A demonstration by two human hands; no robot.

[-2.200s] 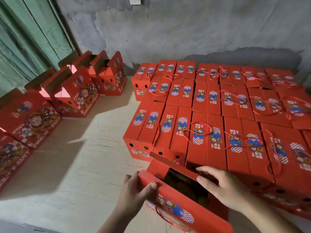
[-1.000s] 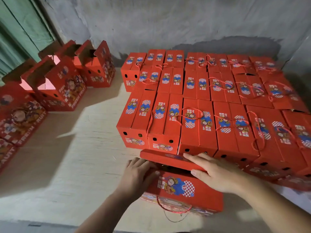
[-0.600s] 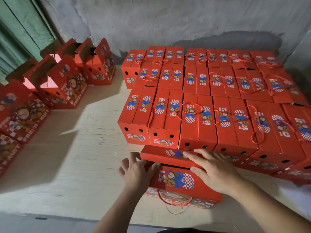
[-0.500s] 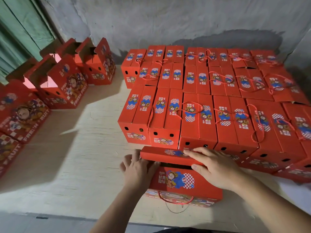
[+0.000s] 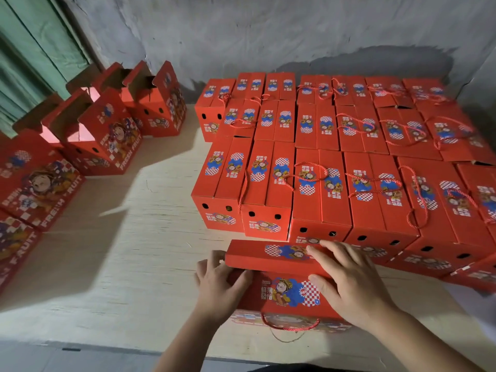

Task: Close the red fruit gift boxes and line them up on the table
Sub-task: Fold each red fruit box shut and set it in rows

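We see the right hand lying flat on the near red gift box, fingers straight and spread across the two top flaps, palm pressing down. The left hand is at the box's left end, fingers loosely bent against the end panel, thumb on the front flap's edge; whether it really grips we can't tell. The box is smooth printed cardboard, rectangular, sitting at the table's near edge, just in front of the packed rows; far flap sits slightly raised over the front one. A twisted red cord handle hangs off its near side.

Beyond it, the closed boxes stand tightly side by side in rows, flat tops with centre seams, blue-and-checker cartoon prints, rope handles lying loose on top, small dark vent holes in the ends. To the left, open boxes stand with flaps upright, brown corrugated insides showing. Table is pale wood-grain board. Rough grey plaster wall behind, green panelling far left.
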